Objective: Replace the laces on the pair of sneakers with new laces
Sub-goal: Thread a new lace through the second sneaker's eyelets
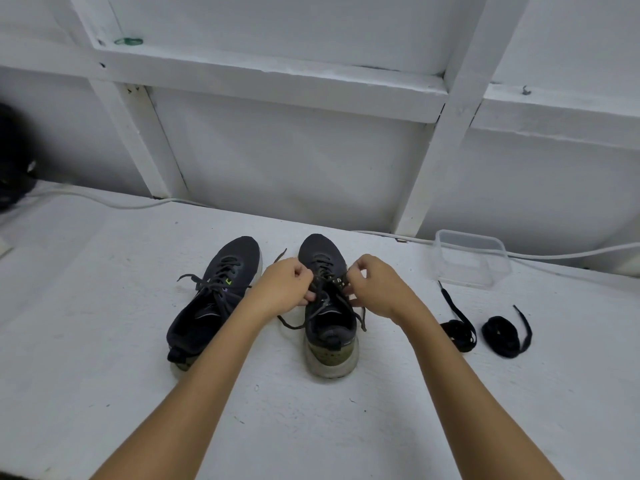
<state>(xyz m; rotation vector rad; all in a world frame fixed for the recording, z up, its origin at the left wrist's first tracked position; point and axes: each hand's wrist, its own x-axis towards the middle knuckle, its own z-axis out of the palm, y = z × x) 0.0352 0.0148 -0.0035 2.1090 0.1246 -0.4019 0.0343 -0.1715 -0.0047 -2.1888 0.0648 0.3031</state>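
Two dark sneakers stand on the white table, toes pointing away from me. The left sneaker (211, 303) keeps its dark lace, loosely untied. Over the right sneaker (329, 327), my left hand (284, 289) and my right hand (374, 289) each pinch the old lace (325, 292) near the upper eyelets, one on each side of the tongue. Loose lace ends trail beside the shoe. Two coiled black new laces (457, 330) (502, 336) lie on the table to the right.
A clear plastic container (471, 258) sits at the back right near the wall. A white cable (104, 200) runs along the foot of the white framed wall. A dark object (14, 168) stands at the far left edge.
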